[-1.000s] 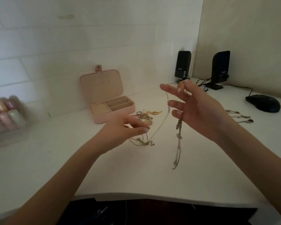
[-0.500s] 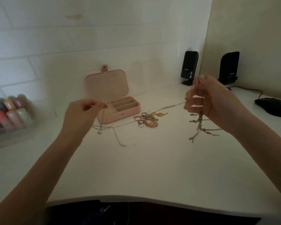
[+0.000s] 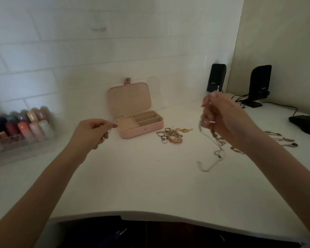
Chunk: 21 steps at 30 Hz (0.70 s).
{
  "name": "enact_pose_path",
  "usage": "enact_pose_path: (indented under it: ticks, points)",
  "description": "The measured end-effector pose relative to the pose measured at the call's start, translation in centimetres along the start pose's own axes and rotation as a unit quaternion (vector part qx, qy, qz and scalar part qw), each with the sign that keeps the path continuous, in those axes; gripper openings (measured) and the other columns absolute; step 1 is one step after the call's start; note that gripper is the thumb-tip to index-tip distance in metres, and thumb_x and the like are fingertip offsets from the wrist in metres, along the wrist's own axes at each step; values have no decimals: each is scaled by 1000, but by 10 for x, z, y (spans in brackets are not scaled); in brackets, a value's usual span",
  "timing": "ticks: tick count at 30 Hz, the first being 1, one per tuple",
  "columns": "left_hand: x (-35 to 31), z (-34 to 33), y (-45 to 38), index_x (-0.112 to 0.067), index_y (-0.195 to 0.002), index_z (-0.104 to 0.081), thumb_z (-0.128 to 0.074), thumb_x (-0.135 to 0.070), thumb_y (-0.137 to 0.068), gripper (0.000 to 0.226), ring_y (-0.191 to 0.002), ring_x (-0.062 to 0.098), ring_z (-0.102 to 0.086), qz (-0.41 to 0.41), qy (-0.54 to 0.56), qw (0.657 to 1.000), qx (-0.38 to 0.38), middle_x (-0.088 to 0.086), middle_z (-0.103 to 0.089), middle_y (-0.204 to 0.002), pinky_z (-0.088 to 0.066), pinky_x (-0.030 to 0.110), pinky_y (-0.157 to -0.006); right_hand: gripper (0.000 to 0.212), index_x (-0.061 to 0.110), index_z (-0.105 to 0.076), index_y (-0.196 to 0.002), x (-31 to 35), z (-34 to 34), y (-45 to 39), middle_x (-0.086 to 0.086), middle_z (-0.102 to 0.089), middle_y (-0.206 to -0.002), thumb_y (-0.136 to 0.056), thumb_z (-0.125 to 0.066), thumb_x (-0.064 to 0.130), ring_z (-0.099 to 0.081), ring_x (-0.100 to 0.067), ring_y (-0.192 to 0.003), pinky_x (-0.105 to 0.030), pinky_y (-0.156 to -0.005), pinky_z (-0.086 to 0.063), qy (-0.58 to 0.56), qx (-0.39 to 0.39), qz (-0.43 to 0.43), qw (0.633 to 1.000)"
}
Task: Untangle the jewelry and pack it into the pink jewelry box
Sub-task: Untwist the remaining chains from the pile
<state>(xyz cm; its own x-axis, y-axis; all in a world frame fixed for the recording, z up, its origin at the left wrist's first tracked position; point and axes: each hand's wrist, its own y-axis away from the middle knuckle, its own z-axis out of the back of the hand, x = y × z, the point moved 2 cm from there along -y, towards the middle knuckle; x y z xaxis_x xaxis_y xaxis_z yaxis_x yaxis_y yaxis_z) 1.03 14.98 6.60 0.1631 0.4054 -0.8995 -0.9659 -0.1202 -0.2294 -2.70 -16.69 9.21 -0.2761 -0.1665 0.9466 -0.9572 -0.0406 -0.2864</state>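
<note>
The pink jewelry box (image 3: 141, 130) stands open at the back of the white desk, lid up, its compartments bare. My left hand (image 3: 91, 132) hovers just left of it, fingertips pinching a thin chain (image 3: 109, 131) that is barely visible. My right hand (image 3: 224, 120) is raised to the right and grips a tangled silver chain bundle (image 3: 213, 145), which hangs blurred down toward the desk. A small pile of rings and gold pieces (image 3: 172, 135) lies between the box and my right hand.
A clear organizer of colored bottles (image 3: 21, 127) sits far left. Two black speakers (image 3: 216, 77) (image 3: 259, 83) with cables stand at the back right, a black mouse (image 3: 306, 124) at the right edge. More chains (image 3: 283, 139) lie past my right wrist.
The thin chain stretched between both hands is no longer taut across the desk. My right hand has lowered slightly with the bundle swinging; my left hand stays by the box.
</note>
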Motion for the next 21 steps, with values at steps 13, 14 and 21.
enact_pose_path:
  ticks: [13, 14, 21]
  points:
    - [-38, -5, 17, -18, -85, -74, -59, -18, -94, 17, -49, 7, -52, -61, 38, 996, 43, -6, -62, -63, -35, 16, -41, 25, 6, -60, -85, -17, -94, -11, -10, -60, -71, -101, -44, 15, -62, -19, -69, -29, -74, -58, 62, 160, -35, 985]
    - [-41, -4, 18, -18, -85, -74, -59, -18, -94, 17, -48, 7, -52, -68, 45, 996, 41, -7, -62, -61, -36, 16, -41, 24, 5, -61, -86, -22, -100, -10, -11, -62, -73, -101, -45, 15, -64, -20, -71, -31, -77, -59, 72, 173, -49, 981]
    - [-52, 1, 22, -19, -87, -73, -59, -18, -94, 16, -52, 7, -57, -97, 58, 993, 23, -7, -65, -65, -39, 17, -42, 26, 11, -62, -83, -27, -128, -19, -5, -68, -77, -101, -47, 22, -68, -16, -74, -29, -75, -58, 149, 195, -48, 968]
